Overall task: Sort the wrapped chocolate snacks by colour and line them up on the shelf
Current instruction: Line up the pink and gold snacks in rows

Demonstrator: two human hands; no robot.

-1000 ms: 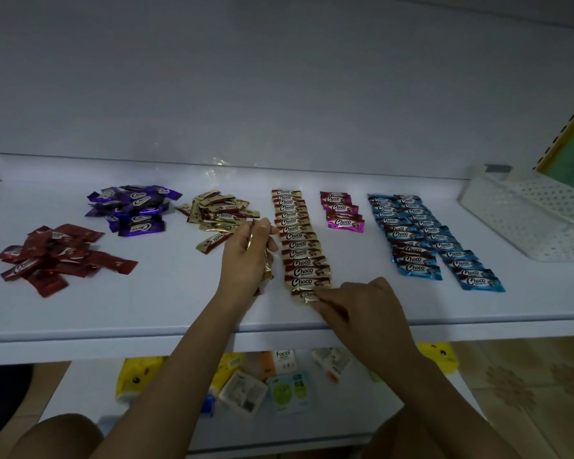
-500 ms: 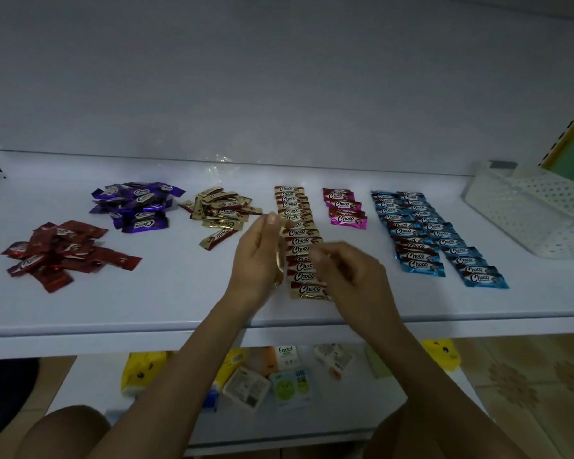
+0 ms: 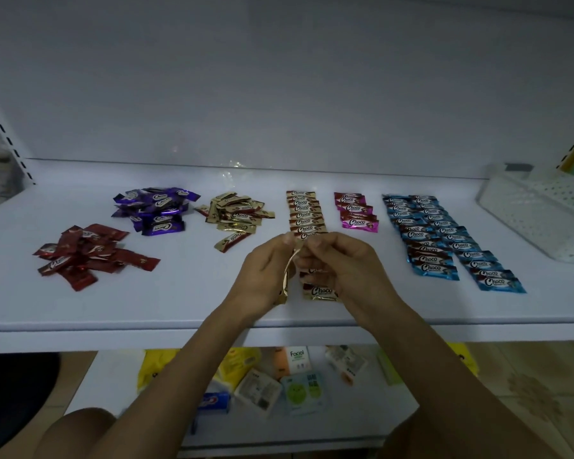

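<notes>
Shelf point(image 3: 179, 303) white in dim room, gold snacks point(image 3: 285, 290) upright, long axis near vertical, left hand point(image 3: 262, 276) fingers gripping them, right hand point(image 3: 342, 270) fingers pinching top end.

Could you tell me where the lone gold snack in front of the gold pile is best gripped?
Probably pinch the lone gold snack across its two long edges at mid-length, coming down from above. It lies flat and slanted on the shelf, at the near edge of the gold pile with nothing over it, so both long edges are free.

Dim, bluish light; faint glare on the shelf's point(image 3: 179, 293) rear edge, wide-angle bending at frame edges
</notes>
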